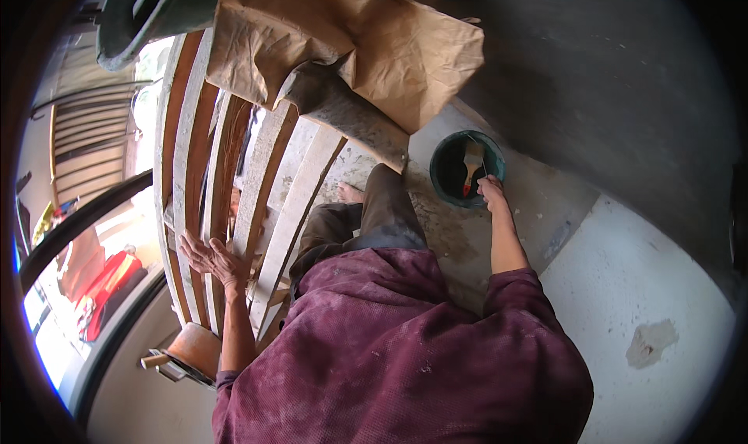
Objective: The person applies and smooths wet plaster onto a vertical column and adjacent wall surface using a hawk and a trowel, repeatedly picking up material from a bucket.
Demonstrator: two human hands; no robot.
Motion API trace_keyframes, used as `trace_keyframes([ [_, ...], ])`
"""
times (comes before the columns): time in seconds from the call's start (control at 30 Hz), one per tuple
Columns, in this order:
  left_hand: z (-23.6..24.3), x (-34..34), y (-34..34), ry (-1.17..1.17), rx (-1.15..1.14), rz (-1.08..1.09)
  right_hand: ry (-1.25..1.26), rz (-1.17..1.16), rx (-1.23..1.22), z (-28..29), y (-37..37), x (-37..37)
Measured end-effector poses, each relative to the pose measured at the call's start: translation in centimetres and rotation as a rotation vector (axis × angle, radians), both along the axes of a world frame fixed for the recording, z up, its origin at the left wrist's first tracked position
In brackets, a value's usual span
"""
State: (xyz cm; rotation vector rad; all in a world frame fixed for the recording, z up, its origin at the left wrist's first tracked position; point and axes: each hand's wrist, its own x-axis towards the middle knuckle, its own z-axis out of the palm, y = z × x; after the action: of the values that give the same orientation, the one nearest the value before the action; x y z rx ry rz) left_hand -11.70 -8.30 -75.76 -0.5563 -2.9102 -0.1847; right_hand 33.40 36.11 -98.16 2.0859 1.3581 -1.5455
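My right hand [492,193] is closed at the near right rim of a dark green bucket [445,194], apparently on its thin wire handle. Inside the bucket a paintbrush [472,160] with pale bristles and a red-tipped handle leans against the wall; how much liquid is in there I cannot make out. On the left, my left hand [212,260] lies with fingers spread on the slats of a wooden pallet-like frame [263,163]. Nothing is held in it.
Crumpled brown paper sacking [413,54] lies over the far end of the slats. Beyond it at the far left is a dark green tub [160,23]. An orange reel [195,347] sits by the near left. A grey wall [608,78] rises at the right.
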Motion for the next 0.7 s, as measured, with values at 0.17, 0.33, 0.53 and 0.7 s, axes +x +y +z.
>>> trace_keyframes([
  [0.17,1.0,-1.1,1.1,-0.014,-0.004,-0.039,0.078,-0.373,-0.172,-13.8,0.1,3.2],
  [0.33,0.9,-0.9,1.1,0.016,0.029,-0.041,0.064,-0.438,-0.312,-17.9,-0.1,1.3],
  [0.53,-0.3,-0.4,-1.7,0.031,-0.028,-0.028,0.058,-0.717,-0.471,-24.3,-0.4,1.5],
  [0.7,0.0,-0.8,0.0,0.030,0.143,0.043,-0.135,-0.191,-0.245,-16.2,-2.1,-4.4],
])
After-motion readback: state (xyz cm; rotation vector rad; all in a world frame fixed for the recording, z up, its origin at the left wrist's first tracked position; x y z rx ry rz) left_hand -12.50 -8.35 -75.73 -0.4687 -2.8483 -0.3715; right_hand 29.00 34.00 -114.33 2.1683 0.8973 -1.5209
